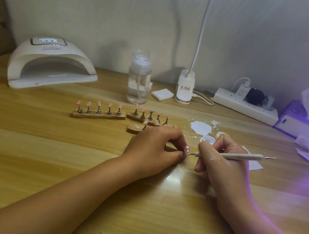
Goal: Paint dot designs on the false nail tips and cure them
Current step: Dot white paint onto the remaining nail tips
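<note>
My left hand pinches a pink nail tip with white dots on it, low over the wooden table. My right hand grips a white dotting pen like a pencil, its fine point touching the nail tip's right edge. Behind my hands lie wooden holder strips: a left strip with several pink tips on metal stands, a right strip with several more, and a partly hidden third strip. A white curing lamp stands at the back left, its display lit.
A splash of white paint and small white pots sit just behind my right hand. A clear pump bottle, a white pad, a clip lamp base, a power strip and tissues line the back.
</note>
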`<control>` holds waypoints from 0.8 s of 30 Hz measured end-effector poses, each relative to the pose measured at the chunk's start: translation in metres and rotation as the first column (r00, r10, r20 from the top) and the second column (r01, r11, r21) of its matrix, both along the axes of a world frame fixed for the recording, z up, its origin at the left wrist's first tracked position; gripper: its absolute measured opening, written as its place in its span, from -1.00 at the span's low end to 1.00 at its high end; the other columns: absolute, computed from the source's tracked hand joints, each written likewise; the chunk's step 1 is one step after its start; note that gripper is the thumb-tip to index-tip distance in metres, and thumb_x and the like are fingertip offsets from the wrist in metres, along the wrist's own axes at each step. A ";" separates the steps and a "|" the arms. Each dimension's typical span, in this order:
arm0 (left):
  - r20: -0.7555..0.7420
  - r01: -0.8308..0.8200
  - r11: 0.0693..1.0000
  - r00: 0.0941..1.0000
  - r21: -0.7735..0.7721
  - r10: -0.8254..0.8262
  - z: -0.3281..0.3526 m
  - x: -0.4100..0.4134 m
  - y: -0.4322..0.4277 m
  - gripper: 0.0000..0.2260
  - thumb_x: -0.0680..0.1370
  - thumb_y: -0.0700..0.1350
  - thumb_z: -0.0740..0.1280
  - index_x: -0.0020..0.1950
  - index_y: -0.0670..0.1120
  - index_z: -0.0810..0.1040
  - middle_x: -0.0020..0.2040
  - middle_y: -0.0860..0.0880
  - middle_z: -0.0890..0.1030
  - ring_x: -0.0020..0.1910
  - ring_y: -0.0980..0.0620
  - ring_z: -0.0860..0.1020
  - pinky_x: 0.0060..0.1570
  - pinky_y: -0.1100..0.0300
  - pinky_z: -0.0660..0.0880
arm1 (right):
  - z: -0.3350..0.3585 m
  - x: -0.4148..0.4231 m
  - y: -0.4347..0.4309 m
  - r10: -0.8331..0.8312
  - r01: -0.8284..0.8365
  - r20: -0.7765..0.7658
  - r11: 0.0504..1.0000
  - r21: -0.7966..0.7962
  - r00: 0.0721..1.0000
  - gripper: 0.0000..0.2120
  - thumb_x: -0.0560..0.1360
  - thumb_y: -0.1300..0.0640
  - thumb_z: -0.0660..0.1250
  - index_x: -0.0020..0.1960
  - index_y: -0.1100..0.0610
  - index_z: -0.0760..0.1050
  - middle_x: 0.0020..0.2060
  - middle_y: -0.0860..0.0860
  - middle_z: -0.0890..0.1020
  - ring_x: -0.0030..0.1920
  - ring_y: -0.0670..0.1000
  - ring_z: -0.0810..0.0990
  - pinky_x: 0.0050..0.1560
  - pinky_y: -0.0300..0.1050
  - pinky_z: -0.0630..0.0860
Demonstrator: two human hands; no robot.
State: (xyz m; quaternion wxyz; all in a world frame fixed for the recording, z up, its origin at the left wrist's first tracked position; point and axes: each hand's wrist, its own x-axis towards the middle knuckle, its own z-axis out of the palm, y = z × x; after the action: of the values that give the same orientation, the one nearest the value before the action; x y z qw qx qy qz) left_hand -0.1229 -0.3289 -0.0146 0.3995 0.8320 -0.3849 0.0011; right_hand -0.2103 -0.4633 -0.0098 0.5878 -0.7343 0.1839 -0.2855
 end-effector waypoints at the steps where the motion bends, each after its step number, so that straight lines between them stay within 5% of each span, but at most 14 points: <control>1: -0.001 0.000 1.000 1.000 0.000 0.000 0.000 0.000 0.000 -0.92 0.46 -0.01 0.45 -0.15 0.18 0.61 -0.15 0.25 0.62 -0.28 0.40 0.43 -0.25 0.23 0.29 | 0.000 0.000 0.001 0.006 -0.006 0.000 1.000 0.003 1.000 -0.75 0.34 0.21 0.34 -0.41 0.09 0.31 -0.58 0.14 0.55 -0.50 -0.01 0.40 -0.37 -0.14 0.33; 24: 0.010 -0.011 1.000 1.000 0.006 0.011 0.001 -0.001 0.000 -0.91 0.46 0.00 0.45 -0.17 0.19 0.59 -0.15 0.25 0.63 -0.28 0.41 0.43 -0.27 0.23 0.28 | -0.003 0.002 -0.001 0.001 -0.002 -0.021 0.999 -0.039 1.000 -0.84 0.24 0.10 0.29 -0.46 0.05 0.34 -0.60 0.11 0.53 -0.46 0.01 0.41 -0.35 -0.11 0.34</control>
State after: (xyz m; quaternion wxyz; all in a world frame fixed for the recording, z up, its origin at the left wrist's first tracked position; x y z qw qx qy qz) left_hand -0.1236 -0.3292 -0.0133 0.3952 0.8352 -0.3824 0.0063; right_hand -0.2080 -0.4641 -0.0131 0.5719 -0.7485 0.1838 -0.2809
